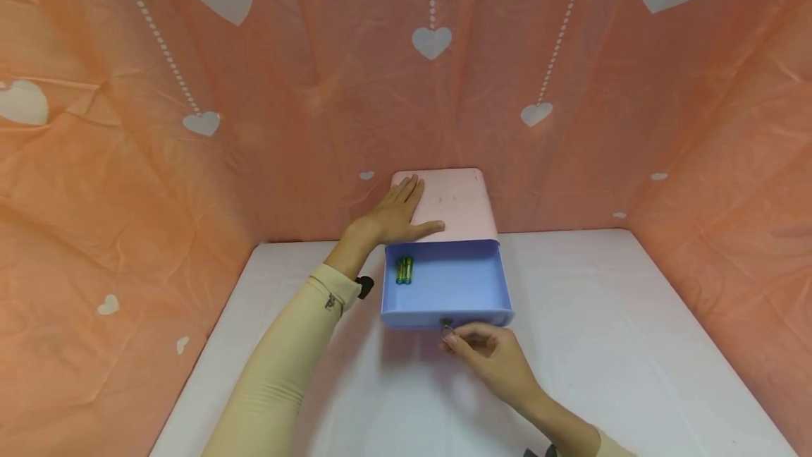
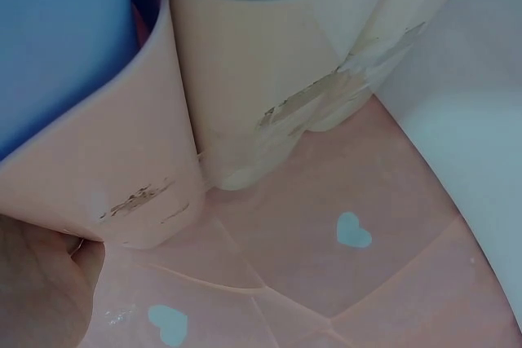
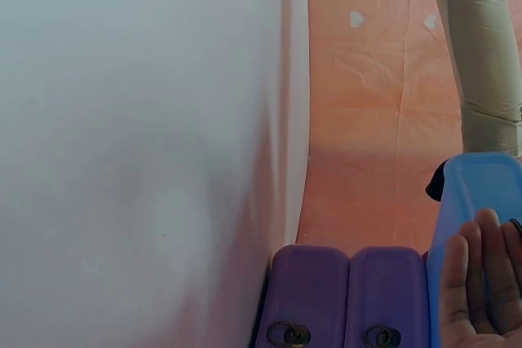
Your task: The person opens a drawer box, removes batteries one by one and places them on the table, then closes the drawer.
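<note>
A pink drawer cabinet (image 1: 453,196) stands against the back wall, and its top blue drawer (image 1: 457,288) is pulled out towards me. Two green batteries (image 1: 404,271) lie side by side in the drawer's left part. My left hand (image 1: 396,216) rests with spread fingers on the cabinet's top, at its left side. At the drawer's front, my right hand (image 1: 491,358) pinches the metal ring pull (image 1: 447,332) between thumb and finger. In the right wrist view, the fingers (image 3: 481,275) of that hand show beside the blue drawer front (image 3: 481,181).
Two purple drawer fronts (image 3: 308,291) with ring pulls sit below the blue one. Clear tape (image 2: 342,79) runs across the cabinet's side, with worn marks. Orange cloth (image 1: 317,90) with white hearts hangs behind and on both sides of the white table (image 1: 603,302).
</note>
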The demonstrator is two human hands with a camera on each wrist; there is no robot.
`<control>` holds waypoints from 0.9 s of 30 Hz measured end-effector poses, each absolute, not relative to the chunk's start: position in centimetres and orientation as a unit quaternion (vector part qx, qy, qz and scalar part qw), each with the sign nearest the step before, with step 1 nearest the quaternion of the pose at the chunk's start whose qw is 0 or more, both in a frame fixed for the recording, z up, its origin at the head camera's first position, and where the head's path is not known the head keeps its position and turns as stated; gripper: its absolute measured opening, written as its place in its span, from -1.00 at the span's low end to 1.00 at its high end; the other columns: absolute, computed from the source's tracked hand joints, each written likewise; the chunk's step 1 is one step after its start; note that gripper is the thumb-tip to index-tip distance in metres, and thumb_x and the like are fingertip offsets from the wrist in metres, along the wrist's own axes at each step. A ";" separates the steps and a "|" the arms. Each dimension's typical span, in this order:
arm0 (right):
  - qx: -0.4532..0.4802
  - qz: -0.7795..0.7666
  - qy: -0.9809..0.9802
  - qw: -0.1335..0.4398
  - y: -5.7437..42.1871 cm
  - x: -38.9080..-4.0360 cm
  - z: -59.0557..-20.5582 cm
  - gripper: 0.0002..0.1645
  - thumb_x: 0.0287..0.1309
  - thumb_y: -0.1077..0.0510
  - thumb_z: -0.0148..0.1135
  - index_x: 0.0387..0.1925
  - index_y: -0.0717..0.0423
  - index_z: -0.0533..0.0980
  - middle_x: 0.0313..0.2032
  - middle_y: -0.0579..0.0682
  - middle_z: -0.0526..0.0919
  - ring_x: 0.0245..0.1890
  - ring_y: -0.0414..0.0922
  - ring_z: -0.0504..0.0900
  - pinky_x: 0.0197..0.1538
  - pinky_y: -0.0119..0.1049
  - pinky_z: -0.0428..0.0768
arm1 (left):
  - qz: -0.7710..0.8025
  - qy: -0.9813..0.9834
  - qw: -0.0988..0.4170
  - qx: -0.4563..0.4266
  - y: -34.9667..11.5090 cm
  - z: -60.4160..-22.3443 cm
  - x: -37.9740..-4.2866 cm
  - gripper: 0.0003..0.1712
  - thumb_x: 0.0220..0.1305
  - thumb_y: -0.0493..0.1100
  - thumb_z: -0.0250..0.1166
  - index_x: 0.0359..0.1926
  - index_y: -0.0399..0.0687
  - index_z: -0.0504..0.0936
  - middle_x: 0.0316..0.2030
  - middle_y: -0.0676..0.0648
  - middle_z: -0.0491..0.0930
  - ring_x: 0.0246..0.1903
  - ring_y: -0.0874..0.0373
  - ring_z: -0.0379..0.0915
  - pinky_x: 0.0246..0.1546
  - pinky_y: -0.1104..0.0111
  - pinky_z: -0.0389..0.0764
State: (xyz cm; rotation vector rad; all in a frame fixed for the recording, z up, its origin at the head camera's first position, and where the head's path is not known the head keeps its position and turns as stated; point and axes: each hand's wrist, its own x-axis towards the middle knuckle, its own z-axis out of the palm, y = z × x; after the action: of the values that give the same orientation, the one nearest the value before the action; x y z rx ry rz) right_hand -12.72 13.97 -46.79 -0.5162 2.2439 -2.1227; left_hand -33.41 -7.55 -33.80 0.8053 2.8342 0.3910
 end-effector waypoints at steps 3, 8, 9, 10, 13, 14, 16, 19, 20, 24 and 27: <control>-0.163 -0.678 0.717 0.008 14.0 -12.6 -46.8 -0.84 0.45 0.24 0.38 -0.13 0.30 0.75 -0.16 0.12 0.86 -0.12 -0.11 0.85 0.05 -0.24 0.78 | 0.130 0.950 0.085 0.271 -7.6 -33.8 -33.4 0.31 0.47 0.56 0.07 0.74 -0.08 -0.41 0.73 -0.11 -0.51 0.71 0.01 -0.61 0.69 0.09 -0.32; -0.161 -0.677 0.718 0.012 14.1 -12.3 -46.7 -0.83 0.45 0.23 0.39 -0.13 0.31 0.75 -0.16 0.12 0.86 -0.12 -0.11 0.85 0.05 -0.25 0.78 | 0.130 0.950 0.083 0.273 -7.6 -33.9 -33.6 0.32 0.46 0.58 0.05 0.74 -0.08 -0.41 0.73 -0.11 -0.51 0.71 0.01 -0.61 0.69 0.10 -0.32; -0.161 -0.677 0.718 0.012 14.1 -12.3 -46.7 -0.83 0.45 0.23 0.38 -0.13 0.31 0.75 -0.16 0.13 0.86 -0.12 -0.12 0.85 0.05 -0.25 0.78 | 0.130 0.950 0.083 0.273 -7.6 -34.0 -33.6 0.32 0.46 0.58 0.05 0.74 -0.08 -0.41 0.73 -0.11 -0.51 0.71 0.01 -0.61 0.69 0.10 -0.32; -0.162 -0.678 0.717 0.014 14.1 -12.2 -46.7 -0.83 0.45 0.23 0.38 -0.13 0.32 0.75 -0.15 0.13 0.86 -0.12 -0.12 0.85 0.05 -0.24 0.78 | 0.129 0.950 0.083 0.273 -7.5 -34.0 -33.6 0.32 0.46 0.58 0.05 0.74 -0.09 -0.41 0.73 -0.11 -0.51 0.71 0.00 -0.61 0.69 0.09 -0.32; -0.166 -0.680 0.715 0.016 14.2 -12.1 -46.7 -0.83 0.46 0.24 0.37 -0.13 0.32 0.75 -0.15 0.14 0.85 -0.11 -0.10 0.85 0.05 -0.24 0.78 | 0.122 0.951 0.086 0.272 -7.4 -34.1 -33.8 0.31 0.46 0.57 0.05 0.73 -0.08 -0.43 0.73 -0.11 -0.52 0.70 0.01 -0.63 0.69 0.11 -0.34; -0.168 -0.679 0.715 0.015 14.2 -12.0 -46.7 -0.83 0.46 0.25 0.37 -0.13 0.32 0.75 -0.15 0.15 0.85 -0.11 -0.08 0.85 0.05 -0.23 0.78 | 0.119 0.951 0.088 0.270 -7.4 -34.1 -33.9 0.31 0.47 0.57 0.04 0.73 -0.08 -0.44 0.73 -0.10 -0.53 0.70 0.02 -0.64 0.69 0.11 -0.35; -0.171 -0.678 0.714 0.013 14.2 -11.9 -46.7 -0.84 0.46 0.25 0.37 -0.13 0.31 0.75 -0.15 0.14 0.86 -0.11 -0.03 0.86 0.04 -0.23 0.79 | 0.113 0.952 0.092 0.268 -7.4 -34.1 -34.0 0.30 0.47 0.57 0.03 0.73 -0.07 -0.45 0.72 -0.09 -0.55 0.70 0.03 -0.65 0.69 0.13 -0.36; -0.175 -0.676 0.715 0.011 14.2 -11.8 -46.7 -0.85 0.45 0.25 0.37 -0.13 0.30 0.75 -0.16 0.13 0.86 -0.12 -0.03 0.86 0.03 -0.22 0.79 | 0.117 0.951 0.091 0.270 -7.4 -34.0 -33.9 0.30 0.48 0.56 0.04 0.73 -0.08 -0.44 0.73 -0.11 -0.54 0.70 0.02 -0.64 0.69 0.12 -0.35; -0.175 -0.676 0.715 0.012 14.2 -11.7 -46.7 -0.85 0.45 0.26 0.37 -0.14 0.30 0.76 -0.16 0.12 0.86 -0.12 -0.04 0.86 0.02 -0.22 0.79 | 0.120 0.951 0.090 0.271 -7.4 -34.0 -33.8 0.30 0.47 0.56 0.04 0.73 -0.09 -0.43 0.73 -0.11 -0.53 0.70 0.01 -0.63 0.69 0.11 -0.34; -0.175 -0.680 0.712 0.014 14.2 -11.5 -46.8 -0.86 0.45 0.27 0.37 -0.14 0.30 0.76 -0.16 0.12 0.86 -0.13 -0.12 0.85 0.03 -0.23 0.79 | 0.129 0.949 0.085 0.275 -7.5 -33.8 -33.5 0.31 0.47 0.57 0.05 0.73 -0.11 -0.40 0.73 -0.13 -0.50 0.71 0.00 -0.60 0.69 0.10 -0.33; -0.178 -0.685 0.707 0.014 14.2 -11.5 -46.8 -0.87 0.45 0.29 0.36 -0.14 0.31 0.75 -0.16 0.14 0.86 -0.12 -0.11 0.85 0.04 -0.23 0.79 | 0.130 0.948 0.086 0.276 -7.5 -33.7 -33.4 0.31 0.46 0.58 0.04 0.74 -0.10 -0.40 0.73 -0.12 -0.50 0.71 0.00 -0.61 0.69 0.11 -0.32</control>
State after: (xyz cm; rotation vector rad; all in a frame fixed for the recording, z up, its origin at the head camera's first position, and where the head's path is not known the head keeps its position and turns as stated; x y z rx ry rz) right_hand -11.48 14.24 -46.80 -0.5534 2.2007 -2.1329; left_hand -33.44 -7.55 -33.73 0.8216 2.8260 0.3885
